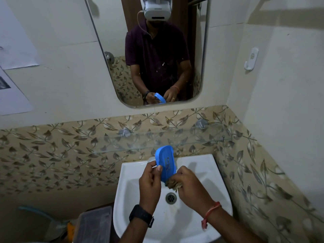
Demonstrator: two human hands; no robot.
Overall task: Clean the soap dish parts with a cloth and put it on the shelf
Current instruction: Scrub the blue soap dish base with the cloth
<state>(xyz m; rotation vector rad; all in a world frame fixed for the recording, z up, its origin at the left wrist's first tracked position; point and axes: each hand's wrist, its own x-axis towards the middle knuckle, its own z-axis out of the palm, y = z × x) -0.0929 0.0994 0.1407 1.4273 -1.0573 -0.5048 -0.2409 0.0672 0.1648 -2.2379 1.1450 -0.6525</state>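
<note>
Over the white sink (206, 174) I hold a blue oval soap dish part (165, 160), tilted up on its long edge. My left hand (149, 186) pinches its left rim between thumb and fingers. My right hand (190, 185) is closed on a bunched brownish cloth (172, 184) that presses against the lower end of the blue part. The glass shelf (175, 139) runs along the wall just behind and above the dish, with nothing on it that I can see.
A mirror (152, 50) above the shelf reflects the person and the blue part. The sink drain (171, 197) lies below my hands. A dark plastic box (94, 223) and clutter stand at the lower left. A white wall hook (251, 58) is on the right wall.
</note>
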